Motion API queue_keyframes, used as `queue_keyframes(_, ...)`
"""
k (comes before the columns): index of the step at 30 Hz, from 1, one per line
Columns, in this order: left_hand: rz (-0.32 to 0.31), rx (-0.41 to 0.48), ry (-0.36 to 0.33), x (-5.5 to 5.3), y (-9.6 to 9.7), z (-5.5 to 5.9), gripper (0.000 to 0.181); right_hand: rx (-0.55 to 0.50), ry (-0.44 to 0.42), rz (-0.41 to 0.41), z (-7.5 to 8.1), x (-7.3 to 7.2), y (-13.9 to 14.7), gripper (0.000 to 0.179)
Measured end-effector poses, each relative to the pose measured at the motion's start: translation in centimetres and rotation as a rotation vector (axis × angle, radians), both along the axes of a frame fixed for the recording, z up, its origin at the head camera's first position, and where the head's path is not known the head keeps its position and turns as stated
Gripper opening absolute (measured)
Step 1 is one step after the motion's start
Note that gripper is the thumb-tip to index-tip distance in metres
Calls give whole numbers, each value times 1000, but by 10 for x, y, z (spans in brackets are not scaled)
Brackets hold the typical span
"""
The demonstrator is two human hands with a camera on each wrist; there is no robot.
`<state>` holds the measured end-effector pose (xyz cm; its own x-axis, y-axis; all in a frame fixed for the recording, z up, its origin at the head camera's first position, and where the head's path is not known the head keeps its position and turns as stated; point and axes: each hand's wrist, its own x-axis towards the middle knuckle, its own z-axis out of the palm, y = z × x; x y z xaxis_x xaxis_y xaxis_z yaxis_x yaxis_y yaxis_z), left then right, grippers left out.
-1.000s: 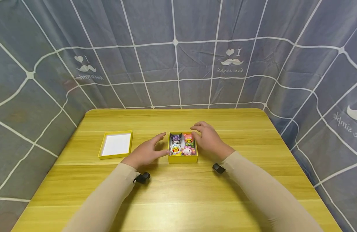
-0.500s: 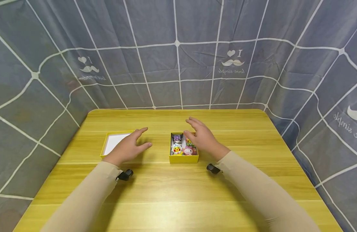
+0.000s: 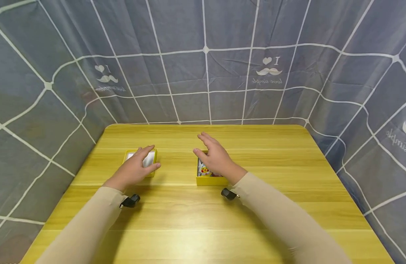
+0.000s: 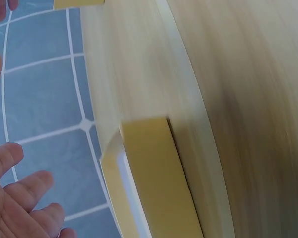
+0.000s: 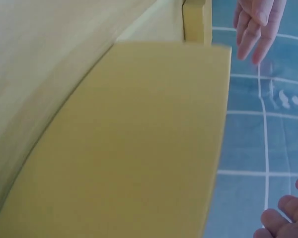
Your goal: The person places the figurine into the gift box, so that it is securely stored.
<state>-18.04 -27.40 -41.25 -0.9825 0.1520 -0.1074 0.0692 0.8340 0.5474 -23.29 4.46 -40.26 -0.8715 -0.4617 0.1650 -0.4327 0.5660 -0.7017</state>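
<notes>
- Left hand (image 3: 131, 170) has shifted from beside the yellow box (image 3: 209, 181) to over the shallow yellow lid (image 3: 150, 158); right hand (image 3: 219, 159) has moved leftward, now above the box
- Left fingers extended, thumb apart, holding nothing
- Right fingers likewise straight, nothing gripped
- Box sits on the counter (image 3: 176, 212), right of the lid and well apart, partly hidden by the hand
- Yellow-faced figure (image 3: 204, 170) shows inside, near left; other contents mostly covered
- Lid lies white inside up
- Grey curtain (image 3: 229, 69) with white lines behind

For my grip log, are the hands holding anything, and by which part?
Nothing is held: the left hand hovers above the yellow lid, the right hand above the yellow box.
</notes>
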Motion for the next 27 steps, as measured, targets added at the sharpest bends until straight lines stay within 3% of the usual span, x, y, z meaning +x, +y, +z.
queue_keyframes(16, 47, -28, -12, 8, -45, 2, 98, 101, 8, 99, 1, 12, -63, 75)
queue_keyframes(27, 65, -81, -13, 16, -75, -2, 99, 198, 36, 91, 0, 17, -107, 83)
